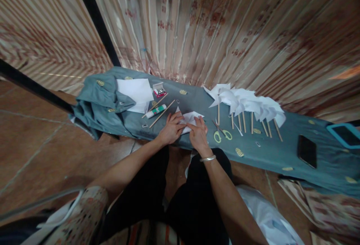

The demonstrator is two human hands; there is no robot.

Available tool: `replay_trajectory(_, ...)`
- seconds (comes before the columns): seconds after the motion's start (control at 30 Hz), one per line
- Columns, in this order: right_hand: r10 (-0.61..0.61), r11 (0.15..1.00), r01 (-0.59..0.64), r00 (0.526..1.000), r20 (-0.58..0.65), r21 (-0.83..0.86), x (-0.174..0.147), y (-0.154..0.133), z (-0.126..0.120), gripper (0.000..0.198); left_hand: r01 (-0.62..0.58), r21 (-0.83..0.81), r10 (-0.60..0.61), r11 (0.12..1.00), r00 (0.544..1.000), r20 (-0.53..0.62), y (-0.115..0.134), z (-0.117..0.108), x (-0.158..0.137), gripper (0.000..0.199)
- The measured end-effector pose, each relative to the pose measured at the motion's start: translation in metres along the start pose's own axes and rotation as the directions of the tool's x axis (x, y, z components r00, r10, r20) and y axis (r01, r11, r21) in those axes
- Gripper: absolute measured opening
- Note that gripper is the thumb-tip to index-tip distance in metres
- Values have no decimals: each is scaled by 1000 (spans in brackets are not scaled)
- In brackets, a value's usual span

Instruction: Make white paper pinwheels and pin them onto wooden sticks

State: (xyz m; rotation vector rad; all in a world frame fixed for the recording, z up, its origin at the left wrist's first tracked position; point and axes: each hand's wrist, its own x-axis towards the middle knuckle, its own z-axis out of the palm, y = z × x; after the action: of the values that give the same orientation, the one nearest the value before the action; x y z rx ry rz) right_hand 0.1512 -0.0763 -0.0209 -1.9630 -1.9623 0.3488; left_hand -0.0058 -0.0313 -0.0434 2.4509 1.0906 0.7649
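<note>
A small white paper (191,117) with raised, pointed corners lies on the cloth between my hands. My left hand (171,129) grips its left side, fingers bent and pressed onto it. On the other side, my right hand (199,132) pinches the paper near its middle and right edge, the fingertips of both hands nearly meeting. Just right of my right hand rest scissors (222,132) with yellow-green handles. To the left are a glue stick (156,111) and thin wooden sticks (162,113). What my fingertips cover cannot be made out.
Several white paper pinwheels (244,102) on wooden sticks lie in a row at the right. White sheets (136,91) and a small open box of pins (159,90) sit at the left. A black phone (307,151) and a blue-framed device (344,134) lie far right on the green cloth (191,93).
</note>
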Motion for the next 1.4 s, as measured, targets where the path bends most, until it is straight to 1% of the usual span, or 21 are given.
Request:
replay_trajectory(0.13,-14,1000,14,1000,-10,-7,-4,-1,0,53,-23,26,22,999,1000,16,1,-1,-1,29)
replay_trajectory(0.33,18,1000,-15,993,-121,23,-9,0,-3,53,-17,19,17,1000,1000,15,3,-3,-1,29)
replay_trajectory(0.4,1,1000,0,991,-135,11,-10,1,-4,52,-16,18,15,1000,1000,11,3,-3,-1,29)
replay_trajectory(0.6,-80,990,69,993,-91,-124,-9,3,-3,46,-14,28,13,1000,1000,22,4,-3,-1,28)
replay_trajectory(0.73,-172,962,158,984,-47,-221,-7,1,-4,43,-6,37,5,999,999,37,4,-3,-1,28)
replay_trajectory(0.9,-244,943,232,970,-21,-238,-4,-2,-5,41,1,31,-2,1000,999,34,5,-3,-1,28)
replay_trajectory(1.0,-217,960,208,976,-32,-185,-4,-2,-4,41,0,45,-1,999,999,34,4,-2,-1,28)
replay_trajectory(1.13,-82,994,76,993,-80,-80,-8,-2,-2,46,1,45,-2,999,1000,27,3,-2,-1,28)
replay_trajectory(1.2,-41,998,36,994,-98,-52,-10,-3,0,48,0,39,-1,999,1000,24,3,-2,-1,28)
replay_trajectory(1.4,-76,995,69,993,-89,-71,-7,-5,3,48,1,3,-1,1000,1000,16,6,-4,-1,30)
